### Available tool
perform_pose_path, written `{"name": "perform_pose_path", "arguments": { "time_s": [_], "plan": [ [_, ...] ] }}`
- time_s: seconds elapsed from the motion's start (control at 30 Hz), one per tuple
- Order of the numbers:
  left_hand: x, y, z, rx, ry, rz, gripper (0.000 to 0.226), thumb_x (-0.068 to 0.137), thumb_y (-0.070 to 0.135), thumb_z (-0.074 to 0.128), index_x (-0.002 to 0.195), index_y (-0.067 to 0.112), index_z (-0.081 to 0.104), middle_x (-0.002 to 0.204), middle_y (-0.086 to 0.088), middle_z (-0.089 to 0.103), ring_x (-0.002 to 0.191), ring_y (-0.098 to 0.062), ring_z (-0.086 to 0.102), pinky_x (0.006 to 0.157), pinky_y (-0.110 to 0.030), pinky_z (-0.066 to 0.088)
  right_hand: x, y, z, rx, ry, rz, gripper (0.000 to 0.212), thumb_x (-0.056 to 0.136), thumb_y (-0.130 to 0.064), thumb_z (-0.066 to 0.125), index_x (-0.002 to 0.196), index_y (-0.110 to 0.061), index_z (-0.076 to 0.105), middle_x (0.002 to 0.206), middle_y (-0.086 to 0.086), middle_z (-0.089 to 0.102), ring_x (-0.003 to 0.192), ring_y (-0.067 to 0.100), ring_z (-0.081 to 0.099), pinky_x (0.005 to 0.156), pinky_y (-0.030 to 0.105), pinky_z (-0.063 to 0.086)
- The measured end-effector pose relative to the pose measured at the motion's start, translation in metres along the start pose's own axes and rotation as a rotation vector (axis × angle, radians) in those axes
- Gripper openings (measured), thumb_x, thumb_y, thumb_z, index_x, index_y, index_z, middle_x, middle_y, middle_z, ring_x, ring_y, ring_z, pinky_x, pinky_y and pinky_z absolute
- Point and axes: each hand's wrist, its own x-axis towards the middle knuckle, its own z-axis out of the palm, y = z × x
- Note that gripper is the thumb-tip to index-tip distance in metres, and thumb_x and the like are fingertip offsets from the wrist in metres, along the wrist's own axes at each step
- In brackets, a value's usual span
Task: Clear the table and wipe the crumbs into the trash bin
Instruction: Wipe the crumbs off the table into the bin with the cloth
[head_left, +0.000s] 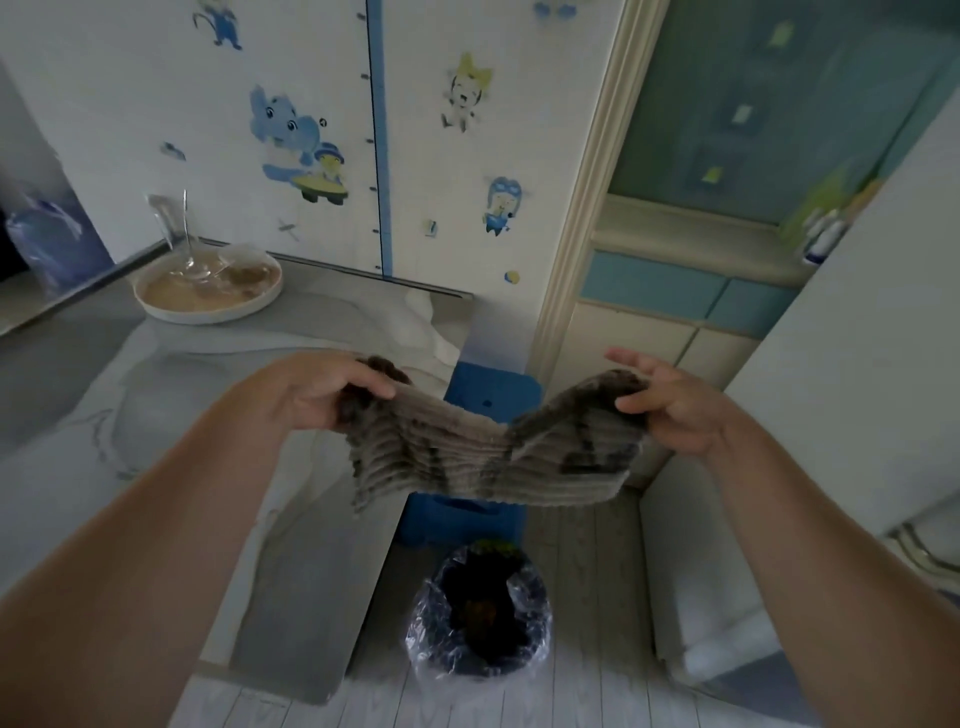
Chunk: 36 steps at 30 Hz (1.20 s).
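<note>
Head view: the left hand (311, 392) and right hand (670, 410) each pinch an end of a ribbed grey cleaning cloth (488, 449), stretched sagging above the lined trash bin (480, 618), beside the table (218, 415). Soft, light, limp; likely best gripped at its corners.

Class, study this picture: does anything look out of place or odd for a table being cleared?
Yes: a plate of food with a spoon in it sits at the table's far edge, uncleared. Meanwhile both hands, left and right, hold the cloth above the bin.
</note>
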Motion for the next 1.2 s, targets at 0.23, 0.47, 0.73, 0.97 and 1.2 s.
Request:
{"name": "perform_pose_path", "arguments": {
  "time_s": [0.23,0.47,0.73,0.97,1.2],
  "plan": [
    [0.004,0.002,0.000,0.025,0.361,0.058,0.077,0.074,-0.012,0.065,0.140,0.012,0.036,0.135,-0.019,0.046,0.109,-0.031,0.050,0.078,-0.038,0.045,0.008,-0.009,-0.002,-0.564,0.378,-0.070,0.048,0.075,0.014,0.063,0.117,-0.007,0.061,0.103,0.011,0.062,0.094,0.025,0.057,0.079,0.033,0.051],
    [0.006,0.007,0.015,-0.008,0.603,0.201,0.037,0.077,0.017,0.073,0.112,0.015,0.061,0.110,-0.006,0.058,0.104,-0.023,0.052,0.083,-0.036,0.035,0.002,-0.008,-0.011,-0.682,0.517,-0.015,0.018,0.085,-0.011,0.065,0.101,-0.015,0.061,0.106,0.008,0.056,0.091,0.027,0.057,0.061,0.031,0.051],
    [0.003,0.011,0.019,0.121,0.443,0.224,0.034,0.077,0.001,0.065,0.108,0.014,0.067,0.106,-0.004,0.063,0.100,-0.019,0.051,0.088,-0.036,0.036,0.000,-0.016,-0.025,-0.486,0.226,0.060,0.022,0.080,0.002,0.064,0.086,-0.019,0.062,0.089,0.003,0.061,0.084,0.020,0.056,0.071,0.032,0.044],
    [0.008,0.001,0.030,0.321,0.681,0.304,0.025,0.077,0.007,0.070,0.102,0.005,0.071,0.082,-0.006,0.065,0.065,-0.010,0.051,0.071,-0.027,0.038,0.013,-0.017,-0.018,-0.733,0.470,-0.089,0.018,0.072,-0.006,0.075,0.085,-0.012,0.066,0.069,-0.003,0.058,0.070,0.014,0.053,0.060,0.023,0.040],
    [0.002,0.003,0.019,0.067,0.535,0.229,0.016,0.080,0.009,0.064,0.066,0.011,0.056,0.072,-0.005,0.056,0.074,-0.021,0.052,0.075,-0.033,0.038,0.017,-0.013,-0.027,-0.342,0.383,-0.072,0.012,0.074,-0.010,0.072,0.085,-0.013,0.068,0.069,-0.002,0.072,0.084,0.023,0.062,0.083,0.034,0.048]
  ]
}}
